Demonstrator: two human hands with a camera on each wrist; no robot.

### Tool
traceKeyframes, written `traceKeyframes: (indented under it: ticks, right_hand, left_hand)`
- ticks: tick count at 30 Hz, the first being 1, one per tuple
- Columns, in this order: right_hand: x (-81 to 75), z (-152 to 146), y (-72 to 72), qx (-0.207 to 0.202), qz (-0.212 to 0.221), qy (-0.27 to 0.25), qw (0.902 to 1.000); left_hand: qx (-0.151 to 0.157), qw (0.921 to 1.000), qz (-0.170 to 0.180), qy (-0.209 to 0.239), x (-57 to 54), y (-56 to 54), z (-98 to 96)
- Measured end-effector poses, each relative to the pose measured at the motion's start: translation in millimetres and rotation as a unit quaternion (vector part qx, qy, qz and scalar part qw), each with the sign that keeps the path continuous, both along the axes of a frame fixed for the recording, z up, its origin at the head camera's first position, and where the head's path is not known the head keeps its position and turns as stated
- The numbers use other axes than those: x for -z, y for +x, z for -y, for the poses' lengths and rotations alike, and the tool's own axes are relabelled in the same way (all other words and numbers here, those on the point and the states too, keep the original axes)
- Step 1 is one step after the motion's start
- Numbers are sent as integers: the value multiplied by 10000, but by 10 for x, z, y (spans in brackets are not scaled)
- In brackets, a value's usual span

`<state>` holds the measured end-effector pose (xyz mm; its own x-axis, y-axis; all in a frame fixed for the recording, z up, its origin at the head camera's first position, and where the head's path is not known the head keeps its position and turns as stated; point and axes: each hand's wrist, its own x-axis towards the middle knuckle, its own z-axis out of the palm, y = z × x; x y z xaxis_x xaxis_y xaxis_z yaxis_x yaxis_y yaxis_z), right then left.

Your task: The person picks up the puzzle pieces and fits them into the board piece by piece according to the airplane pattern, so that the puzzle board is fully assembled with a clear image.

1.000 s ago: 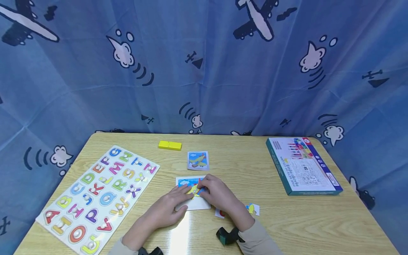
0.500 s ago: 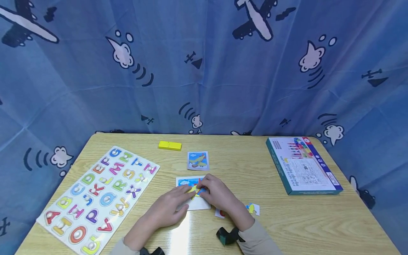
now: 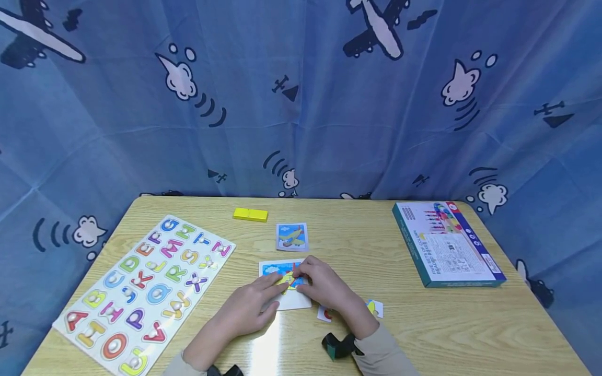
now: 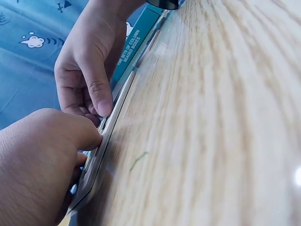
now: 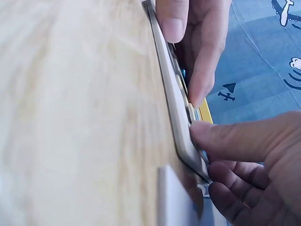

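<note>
Jigsaw pieces [image 3: 282, 268] lie in the upper part of a white tray [image 3: 293, 301] at the near middle of the desk [image 3: 447, 324], and we judge the step in hand to be seating and lining them up. Our left hand [image 3: 246, 308] rests with its fingers extended over the pieces, its grip loose and pressing rather than clasping. Our right hand [image 3: 322, 282] brings thumb and forefinger near each other at the tray's right side, a small gap between them; whether that grip pinches a piece, we cannot tell.

The lower tray is bare, and two loose bits, a red-marked piece [image 3: 324, 314] and a yellow-marked piece [image 3: 375, 308], sit beside our right forearm. The next move seems to call for settling this join flat, then fetching one of those and matching it to the plane card [image 3: 292, 237] beyond the tray.

For writing, the box [image 3: 456, 256] at right reads "FIVE SETS OF COLUMN BEADED BOXES"; its smaller print is too small to make out. We see no clear brand. Capital letters, A, B, C and others, fill the alphabet board [image 3: 117, 327] at left.
</note>
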<state>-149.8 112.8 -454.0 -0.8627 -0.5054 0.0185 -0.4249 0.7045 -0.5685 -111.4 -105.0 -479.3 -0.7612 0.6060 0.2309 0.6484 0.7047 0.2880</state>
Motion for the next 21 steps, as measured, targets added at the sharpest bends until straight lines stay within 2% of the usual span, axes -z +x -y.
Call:
traceKeyframes:
  ticks: [5,13,21]
  right_hand:
    - [14,-1,-5,56,40,3,10000]
    - [18,-11,11,381,-133,39,9992]
    - [47,3,0,215,-250,-142,9994]
  left_hand:
    - [-12,10000,-40,-69,-3,4,-1]
    - [3,10000,-28,-73,-1,8,2]
    - [-19,9997,-202,-98,26,0,5]
